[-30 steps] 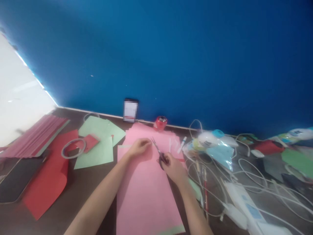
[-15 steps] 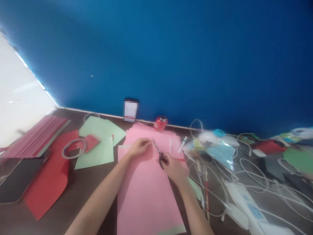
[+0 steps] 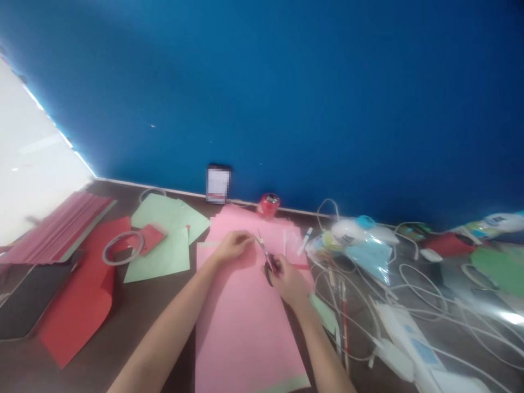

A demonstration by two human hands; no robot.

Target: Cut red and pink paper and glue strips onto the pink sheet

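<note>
My right hand (image 3: 290, 281) is closed around the dark handles of a pair of scissors (image 3: 266, 252), the blades pointing up and left toward my other hand. The near handle loop shows below the fingers. Close to the blade tips, my left hand (image 3: 235, 245) has its fingertips pinched together. Whatever lies between them is too small or hidden to make out. Both hands are over a stack of pink paper (image 3: 241, 327), with a thin green strip at its near edge.
A red round object (image 3: 268, 205) stands behind the stack, near a propped framed card (image 3: 218, 184). Red paper (image 3: 85, 295), green paper (image 3: 164, 256) and a tape roll (image 3: 123, 248) lie left. To the right are a marker (image 3: 307, 239), tangled white cables and a power strip (image 3: 409, 338).
The scissors' blades look slightly wider apart and the lower handle loop has swung down a little. My left hand stays nearly in place.
</note>
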